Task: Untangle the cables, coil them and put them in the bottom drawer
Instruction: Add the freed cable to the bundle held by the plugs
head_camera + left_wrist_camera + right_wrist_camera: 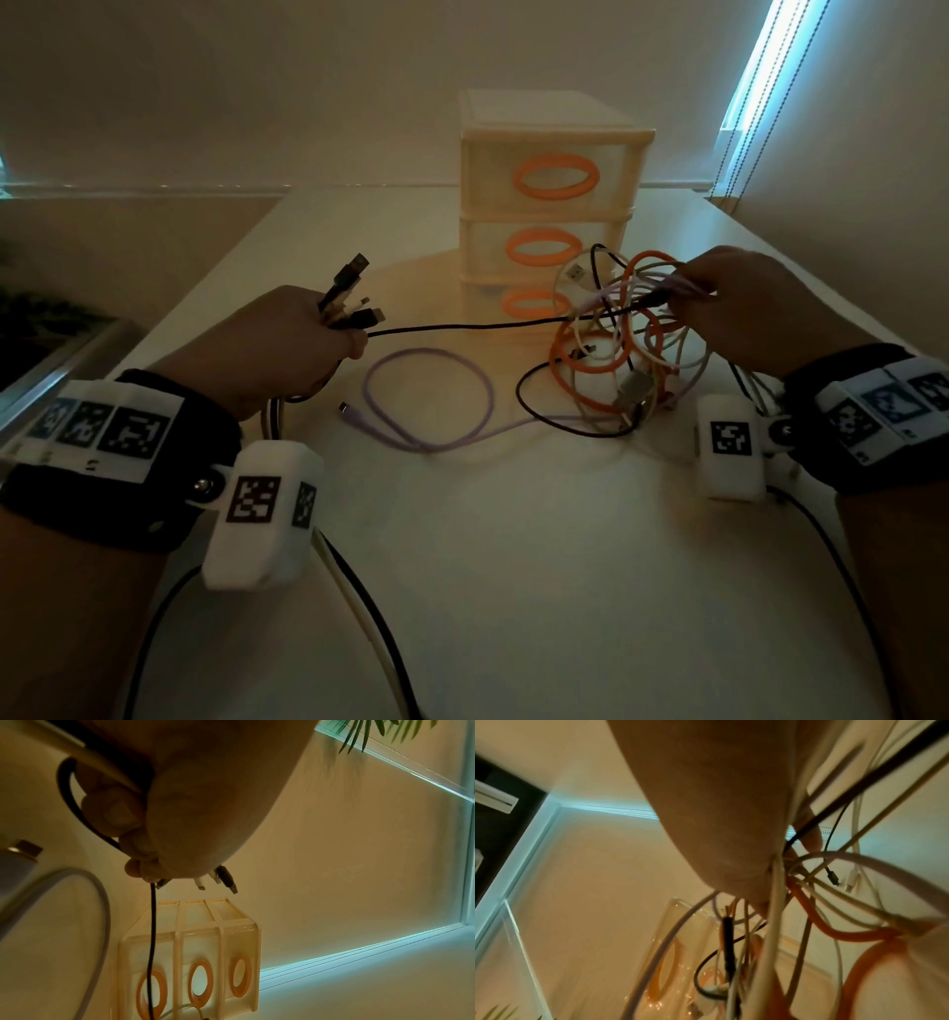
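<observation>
A tangle of cables, orange, white, black and lilac, hangs in front of the drawer unit. My right hand pinches several strands at the top of the tangle and holds it partly off the table. My left hand grips a bunch of cable ends, their plugs sticking up out of the fist. A black cable runs taut from the left hand to the tangle. A lilac cable lies looped on the table between the hands.
The cream three-drawer unit with orange oval handles stands at the table's back; its bottom drawer is closed, partly hidden by the tangle. The white table stretches towards me. A window blind hangs at the right, a plant at far left.
</observation>
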A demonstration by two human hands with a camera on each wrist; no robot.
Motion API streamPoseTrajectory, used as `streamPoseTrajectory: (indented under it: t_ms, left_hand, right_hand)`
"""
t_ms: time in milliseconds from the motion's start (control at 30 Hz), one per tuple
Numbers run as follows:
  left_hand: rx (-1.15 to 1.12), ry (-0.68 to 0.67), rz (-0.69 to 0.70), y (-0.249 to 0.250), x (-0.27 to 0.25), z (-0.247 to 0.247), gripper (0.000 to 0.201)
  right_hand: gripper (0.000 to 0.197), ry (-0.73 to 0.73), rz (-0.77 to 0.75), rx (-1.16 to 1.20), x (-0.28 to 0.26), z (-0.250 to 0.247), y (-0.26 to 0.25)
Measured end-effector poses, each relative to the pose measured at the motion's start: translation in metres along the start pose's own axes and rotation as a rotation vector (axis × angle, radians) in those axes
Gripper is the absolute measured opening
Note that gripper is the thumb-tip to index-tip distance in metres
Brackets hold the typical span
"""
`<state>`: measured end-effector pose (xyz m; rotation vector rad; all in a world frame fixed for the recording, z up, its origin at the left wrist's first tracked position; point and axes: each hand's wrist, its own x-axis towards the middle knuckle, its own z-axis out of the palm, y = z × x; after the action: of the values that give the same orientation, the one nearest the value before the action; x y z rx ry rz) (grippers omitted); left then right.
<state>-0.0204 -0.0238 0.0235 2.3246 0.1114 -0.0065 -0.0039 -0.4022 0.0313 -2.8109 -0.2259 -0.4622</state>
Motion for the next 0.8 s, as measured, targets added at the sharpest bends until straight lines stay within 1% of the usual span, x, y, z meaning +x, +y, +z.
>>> streamPoseTrajectory:
  t_ms: [33,67,167,267,300,367,400,433,500,533,600,700,733,800]
  left_hand:
    - [-0.006,0.002,0.009,0.001,0.000,0.000,0.023]
    - [-0.017,-0.003,0.020,0.002,-0.001,-0.001,0.023]
    - [-0.088,-0.041,0.080,0.006,-0.004,0.000,0.020]
    - [-0.159,-0.032,0.142,0.010,-0.007,0.000,0.019]
    - [-0.173,-0.022,0.153,0.010,-0.007,0.000,0.020]
    - [-0.193,-0.011,0.161,0.011,-0.008,0.000,0.019]
    - [-0.201,-0.011,0.161,0.012,-0.008,0.000,0.018]
    - [-0.207,-0.012,0.162,0.011,-0.008,0.000,0.017]
    - [-0.212,-0.012,0.174,0.012,-0.009,0.004,0.017]
    - [-0.217,-0.012,0.187,0.013,-0.010,0.006,0.017]
    - [-0.248,-0.017,0.213,0.016,-0.013,0.010,0.019]
    - [-0.395,-0.028,0.233,0.021,-0.017,0.016,0.026]
    - [-0.459,-0.030,0.240,0.023,-0.018,0.019,0.028]
    - [-0.572,-0.033,0.263,0.027,-0.022,0.026,0.033]
  right_hand:
    - [0.010,0.003,0.005,0.035,-0.001,0.000,0.001]
    - [0.013,-0.004,0.001,0.074,-0.002,-0.001,0.002]
    - [0.040,-0.114,-0.033,0.207,-0.005,-0.008,-0.002]
    - [0.058,-0.203,-0.072,0.473,-0.014,-0.033,-0.011]
    - [0.062,-0.195,-0.115,0.575,-0.018,-0.043,-0.015]
    - [0.070,-0.110,-0.190,0.806,-0.026,-0.063,-0.023]
    - [0.069,-0.056,-0.229,0.938,-0.028,-0.069,-0.028]
    - [0.063,-0.001,-0.257,1.032,-0.028,-0.072,-0.034]
    - [0.044,0.073,-0.263,1.114,-0.022,-0.063,-0.056]
    - [0.038,0.099,-0.265,1.108,-0.020,-0.051,-0.070]
    - [0.035,0.119,-0.284,0.953,-0.016,-0.020,-0.097]
    - [0.042,0.006,-0.397,0.619,-0.020,0.022,-0.124]
    - [0.046,-0.028,-0.416,0.572,-0.020,0.031,-0.129]
    - [0.050,-0.130,-0.341,0.595,-0.021,0.043,-0.138]
